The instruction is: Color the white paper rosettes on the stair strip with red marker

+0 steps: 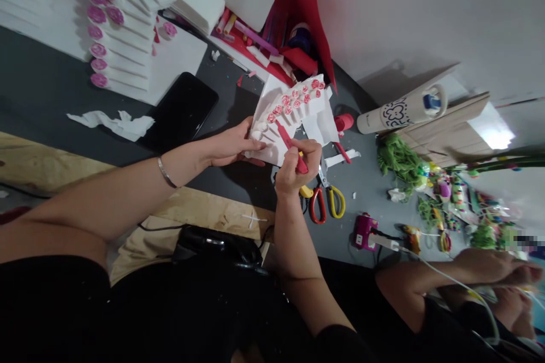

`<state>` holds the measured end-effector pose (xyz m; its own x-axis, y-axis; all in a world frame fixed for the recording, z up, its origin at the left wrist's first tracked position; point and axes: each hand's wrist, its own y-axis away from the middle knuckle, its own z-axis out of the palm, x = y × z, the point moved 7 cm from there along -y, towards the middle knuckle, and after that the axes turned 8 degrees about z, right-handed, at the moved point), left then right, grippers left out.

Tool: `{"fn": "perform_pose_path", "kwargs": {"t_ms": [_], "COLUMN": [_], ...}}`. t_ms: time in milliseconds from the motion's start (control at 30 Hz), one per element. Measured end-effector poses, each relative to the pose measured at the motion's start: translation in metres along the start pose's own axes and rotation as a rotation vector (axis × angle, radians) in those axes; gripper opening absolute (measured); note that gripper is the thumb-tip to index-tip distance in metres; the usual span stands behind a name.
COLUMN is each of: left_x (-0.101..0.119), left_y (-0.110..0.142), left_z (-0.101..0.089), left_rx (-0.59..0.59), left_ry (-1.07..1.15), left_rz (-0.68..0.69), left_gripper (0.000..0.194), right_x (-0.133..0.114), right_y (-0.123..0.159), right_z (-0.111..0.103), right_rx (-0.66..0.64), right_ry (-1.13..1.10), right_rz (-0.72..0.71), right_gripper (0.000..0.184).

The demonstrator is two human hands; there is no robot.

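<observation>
My left hand grips the near left edge of a white paper sheet, its thumb on top. A curved row of small white rolled-paper flowers lies on this sheet, many with red swirls on their ends; the nearest ones are plain white. In my right hand is a red marker, its tip at the ends of the rolls near the red-white border. Scissors with red and yellow handles lie partly under my right hand. A red marker cap is not clearly distinguishable.
Finished-looking purple-tipped paper rolls lie on white paper at left, near a black phone and crumpled tissue. Markers in a red box stand behind. A white bottle, purple device and another person's arm are at right.
</observation>
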<state>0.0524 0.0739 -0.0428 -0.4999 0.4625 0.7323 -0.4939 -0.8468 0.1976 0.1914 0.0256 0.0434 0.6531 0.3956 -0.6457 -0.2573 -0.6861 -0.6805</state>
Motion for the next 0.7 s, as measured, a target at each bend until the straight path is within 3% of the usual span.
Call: {"fn": "perform_pose_path", "kwargs": {"t_ms": [700], "left_x": [0.002], "left_y": [0.0], "left_z": [0.0], "left_rx": [0.056], "left_ry": [-0.031], "left_rz": [-0.034], "left_gripper": [0.068], "right_x": [-0.015], "right_y": [0.0], "right_z": [0.001], "right_rx": [-0.052], "right_ry": [-0.061], "right_rz": [-0.101], "right_gripper": [0.013]}}
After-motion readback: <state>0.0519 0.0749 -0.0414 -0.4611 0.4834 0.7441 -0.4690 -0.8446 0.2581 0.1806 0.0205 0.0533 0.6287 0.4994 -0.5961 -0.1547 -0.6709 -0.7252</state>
